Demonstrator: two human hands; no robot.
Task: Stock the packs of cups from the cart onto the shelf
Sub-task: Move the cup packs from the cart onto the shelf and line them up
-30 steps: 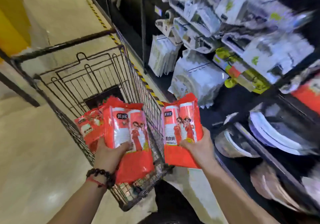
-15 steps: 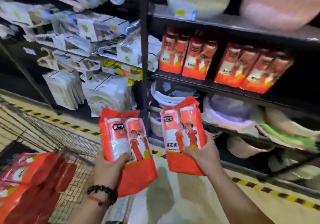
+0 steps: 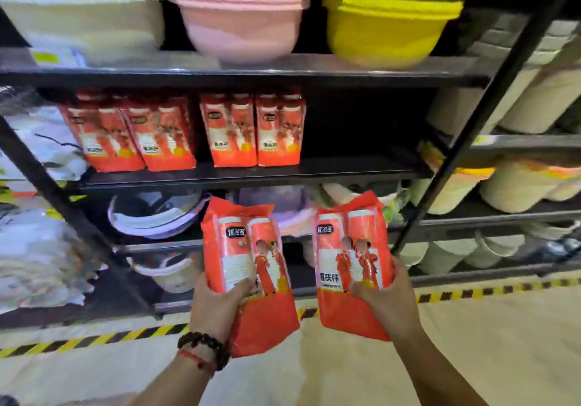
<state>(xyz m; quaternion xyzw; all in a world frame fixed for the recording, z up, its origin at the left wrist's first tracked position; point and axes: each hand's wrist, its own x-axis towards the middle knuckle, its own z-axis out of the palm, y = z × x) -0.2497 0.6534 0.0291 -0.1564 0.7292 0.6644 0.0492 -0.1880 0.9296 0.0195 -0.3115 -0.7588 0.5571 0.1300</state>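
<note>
Each hand, left hand (image 3: 217,305) and right hand (image 3: 385,303), has fingers clamped on a red pack, left pack (image 3: 248,267), right pack (image 3: 352,261); low grips could let them tip short of the shelf (image 3: 361,166).

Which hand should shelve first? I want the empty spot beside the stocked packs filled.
Right, probably: the right hand and its pack sit below the bare shelf stretch; the left hand is under the stocked packs.

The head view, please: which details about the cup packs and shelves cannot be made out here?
- Shelf packs: print unreadable, motion blur; depth behind the front row hidden.
- Left hand pack: lower print covered by fingers.
- Right hand pack: small print too fine.
- Cart: outside the frame.
</note>
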